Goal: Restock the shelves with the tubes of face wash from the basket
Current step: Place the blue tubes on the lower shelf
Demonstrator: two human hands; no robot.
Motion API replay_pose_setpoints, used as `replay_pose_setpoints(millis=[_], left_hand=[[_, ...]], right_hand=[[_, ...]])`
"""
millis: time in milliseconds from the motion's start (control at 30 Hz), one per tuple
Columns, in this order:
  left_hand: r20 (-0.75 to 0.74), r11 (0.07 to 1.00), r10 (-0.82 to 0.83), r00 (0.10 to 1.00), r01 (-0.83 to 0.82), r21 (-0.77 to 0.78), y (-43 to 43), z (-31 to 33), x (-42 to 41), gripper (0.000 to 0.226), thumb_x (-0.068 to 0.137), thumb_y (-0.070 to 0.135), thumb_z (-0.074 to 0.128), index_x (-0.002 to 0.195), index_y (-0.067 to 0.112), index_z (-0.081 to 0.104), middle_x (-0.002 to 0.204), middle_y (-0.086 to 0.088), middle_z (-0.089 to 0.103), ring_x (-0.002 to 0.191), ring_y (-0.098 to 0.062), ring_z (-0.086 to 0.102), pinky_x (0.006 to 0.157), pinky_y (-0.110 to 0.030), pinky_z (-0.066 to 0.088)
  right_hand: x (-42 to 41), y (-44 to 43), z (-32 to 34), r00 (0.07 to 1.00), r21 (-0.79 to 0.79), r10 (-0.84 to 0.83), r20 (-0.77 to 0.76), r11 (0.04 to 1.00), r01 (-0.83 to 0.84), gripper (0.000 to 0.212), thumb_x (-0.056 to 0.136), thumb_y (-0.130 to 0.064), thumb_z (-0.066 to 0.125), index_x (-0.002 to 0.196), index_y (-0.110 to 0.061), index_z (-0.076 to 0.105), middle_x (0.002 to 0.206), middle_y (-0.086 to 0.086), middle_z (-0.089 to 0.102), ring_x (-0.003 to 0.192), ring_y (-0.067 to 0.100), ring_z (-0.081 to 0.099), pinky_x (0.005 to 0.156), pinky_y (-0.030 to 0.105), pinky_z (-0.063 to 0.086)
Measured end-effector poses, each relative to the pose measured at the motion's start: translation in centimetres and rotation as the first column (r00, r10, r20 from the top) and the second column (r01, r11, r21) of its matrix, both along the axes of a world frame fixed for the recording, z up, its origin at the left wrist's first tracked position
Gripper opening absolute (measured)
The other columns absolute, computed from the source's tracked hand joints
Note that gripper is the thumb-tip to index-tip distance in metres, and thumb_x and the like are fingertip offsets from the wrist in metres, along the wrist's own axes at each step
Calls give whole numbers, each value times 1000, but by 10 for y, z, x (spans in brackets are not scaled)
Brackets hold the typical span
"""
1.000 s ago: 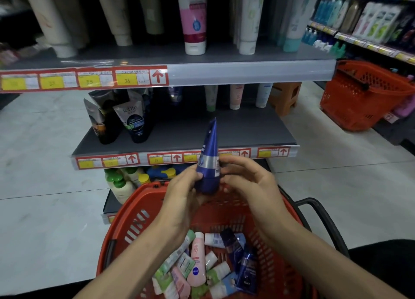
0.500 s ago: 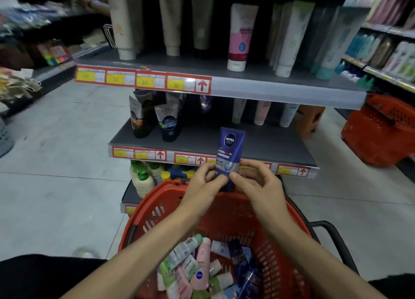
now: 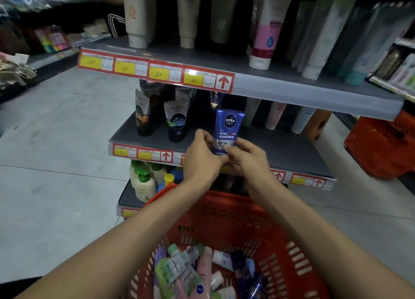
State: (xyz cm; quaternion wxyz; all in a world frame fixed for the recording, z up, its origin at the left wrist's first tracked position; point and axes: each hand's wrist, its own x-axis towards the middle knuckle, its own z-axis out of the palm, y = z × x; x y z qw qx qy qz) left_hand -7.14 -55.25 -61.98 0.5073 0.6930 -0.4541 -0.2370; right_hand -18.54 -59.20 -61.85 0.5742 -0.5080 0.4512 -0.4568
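A blue Nivea Men tube stands upright, cap down, over the front of the middle grey shelf. My left hand pinches its lower left side and my right hand pinches its lower right; the cap is hidden behind my fingers. Below my forearms is the red basket, holding several tubes in green, pink, white and blue.
Dark tubes stand on the middle shelf's left; pale tubes stand at its back. The top shelf carries tall tubes. Green-capped bottles fill the bottom shelf. A second red basket sits on the floor at right.
Both hands have carried the blue tube up and forward from above the basket to the middle shelf's front, turning its label toward me. The view has shifted closer to the shelves.
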Motion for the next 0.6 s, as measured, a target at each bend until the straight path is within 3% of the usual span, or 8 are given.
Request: replay_pose_setpoints(millis=[67,133,200,300,367,467,533,600], left_hand=[[-2,1000,13,1000,-13,-21,-16,-1,2,50,69,27,84,99,27,44,91,5,68,83,-21,68,74,-50,58],[-18,998,39,999,-40,-44,-32,-3,5,47,74,27,81,103,26,45,96,3,68,89,-24,68,78,-49,58],[-45,997,59,997,-61,-46,-52,-6,10,41,81,24,78,108,24,47,99,2,68,91,-24,68,81,-47,58],[-68,997,72,995,-72,-7,-80,-8,17,33,91,17,69,118,19,51,109,-5,71,100,-30,69,87,-46,58],[-111,998,55,992,-51,37,-95,-9,21,35,94,14,63,127,15,51,119,-10,70,109,-34,67,91,-40,56],[-240,996,50,970,-32,80,-112,-15,27,42,95,8,57,136,11,52,128,-13,66,118,-33,64,98,-36,53],[-324,996,65,944,-39,86,-125,-20,31,46,93,6,56,139,9,53,132,-15,63,121,-33,62,106,-43,53],[-387,995,84,918,-56,84,-133,-21,32,54,88,10,55,142,9,54,134,-16,61,121,-33,62,108,-47,53]], right_hand=[[8,-15,1,1000,-50,10,2,999,-10,26,91,-4,73,116,-10,76,106,13,79,95,28,76,73,35,63],[18,-35,-1,1000,-106,-19,-20,994,17,27,86,-5,78,112,-11,76,108,11,79,104,28,75,91,44,62],[27,-60,-5,999,-120,-42,-25,992,39,23,86,-3,80,103,-17,74,109,11,78,108,28,74,98,46,59],[41,-94,-10,994,-125,-87,-65,989,78,25,85,-4,81,103,-16,69,112,12,76,106,26,74,94,40,59],[49,-112,-18,993,-116,-94,-78,990,84,27,87,0,78,111,-8,69,109,12,76,100,23,74,86,29,59],[57,-131,-27,991,-102,-81,-111,992,69,23,89,5,73,101,-13,69,98,6,74,85,12,71,71,15,56],[60,-142,-33,991,-81,-72,-115,995,63,23,90,6,71,100,-14,70,98,5,75,85,11,72,73,18,57],[64,-153,-41,991,-78,-65,-116,995,56,31,91,1,71,119,-13,70,111,8,76,99,18,73,87,28,60]])
